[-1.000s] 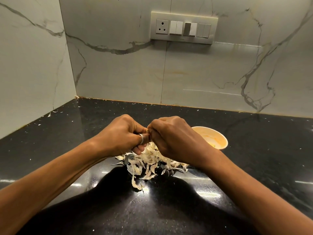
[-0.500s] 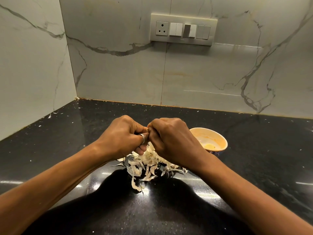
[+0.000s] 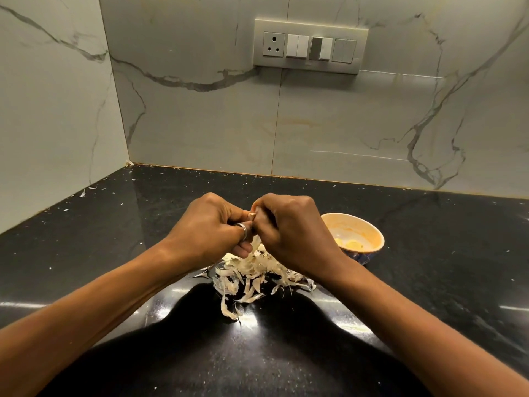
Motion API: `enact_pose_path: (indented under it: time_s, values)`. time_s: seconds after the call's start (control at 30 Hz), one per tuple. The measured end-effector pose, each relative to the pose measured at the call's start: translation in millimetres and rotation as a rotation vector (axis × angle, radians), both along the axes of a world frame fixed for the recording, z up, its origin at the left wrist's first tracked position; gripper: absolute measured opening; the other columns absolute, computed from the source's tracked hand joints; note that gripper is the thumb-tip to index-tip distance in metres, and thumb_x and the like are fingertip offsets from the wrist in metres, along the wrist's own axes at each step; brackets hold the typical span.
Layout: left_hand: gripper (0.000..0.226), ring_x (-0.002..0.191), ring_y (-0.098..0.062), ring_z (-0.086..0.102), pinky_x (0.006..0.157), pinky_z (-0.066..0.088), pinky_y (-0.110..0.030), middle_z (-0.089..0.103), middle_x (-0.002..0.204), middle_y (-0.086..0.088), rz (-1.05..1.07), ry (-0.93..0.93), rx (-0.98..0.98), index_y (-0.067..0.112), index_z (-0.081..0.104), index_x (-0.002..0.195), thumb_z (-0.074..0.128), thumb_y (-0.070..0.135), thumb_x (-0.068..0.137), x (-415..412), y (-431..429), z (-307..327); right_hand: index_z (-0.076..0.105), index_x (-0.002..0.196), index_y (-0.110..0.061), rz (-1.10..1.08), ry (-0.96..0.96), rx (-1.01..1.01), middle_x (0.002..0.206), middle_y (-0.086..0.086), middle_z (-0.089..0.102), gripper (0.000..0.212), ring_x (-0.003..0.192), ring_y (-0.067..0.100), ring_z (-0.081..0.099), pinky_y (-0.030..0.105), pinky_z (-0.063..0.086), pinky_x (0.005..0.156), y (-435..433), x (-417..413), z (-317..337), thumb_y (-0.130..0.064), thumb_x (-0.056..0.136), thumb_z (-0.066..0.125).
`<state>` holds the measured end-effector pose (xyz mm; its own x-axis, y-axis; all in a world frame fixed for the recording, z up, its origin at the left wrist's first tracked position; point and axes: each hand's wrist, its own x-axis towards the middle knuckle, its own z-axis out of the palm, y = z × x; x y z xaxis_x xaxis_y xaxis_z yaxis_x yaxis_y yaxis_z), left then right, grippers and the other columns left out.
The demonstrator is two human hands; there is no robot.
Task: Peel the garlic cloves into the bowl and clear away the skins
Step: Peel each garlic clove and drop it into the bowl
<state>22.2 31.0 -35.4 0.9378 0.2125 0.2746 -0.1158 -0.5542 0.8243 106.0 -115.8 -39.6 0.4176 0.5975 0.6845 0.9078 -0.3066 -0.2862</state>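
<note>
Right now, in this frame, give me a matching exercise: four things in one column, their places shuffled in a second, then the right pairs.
1. pale papery garlic skins
2. round orange-lined bowl
3. small garlic clove
4. grey wall switch panel

A. fixed to the marble wall
B. pinched between the left hand and right hand
C. heaped on the black stone counter below both hands
D. standing on the counter, right of the right hand

Pairs: 1-C, 2-D, 3-B, 4-A.

We find bare bench [image 3: 86,247] left of the skins [image 3: 249,272] and right of the bowl [image 3: 353,226], which sits near the skins; back wall [image 3: 315,124] and left wall [image 3: 51,110] bound it.
</note>
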Motion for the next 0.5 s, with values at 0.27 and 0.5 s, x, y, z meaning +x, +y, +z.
enact_pose_path:
  time_s: [0.27,0.5]
  values:
    - [0.013,0.067,-0.019,0.074,0.062,0.061,-0.026,0.076,0.076,-0.01,0.0,-0.024,-0.12,0.014,0.077,0.098,0.069,0.007,0.091,-1,1,7,0.075,0.093,-0.013,0.111,0.418,0.045,0.076,0.002,0.075,0.015,0.069,0.012,0.074,0.041,0.063,0.072,-8,8,17,-0.006,0.097,0.062]
    - [0.013,0.069,-0.022,0.075,0.064,0.062,-0.028,0.077,0.078,-0.01,0.042,-0.024,-0.124,0.009,0.077,0.099,0.073,0.005,0.088,0,4,8,0.075,0.094,-0.012,0.142,0.418,0.024,0.08,0.002,0.076,0.013,0.071,0.011,0.074,0.036,0.064,0.073,-11,9,20,-0.005,0.096,0.064]
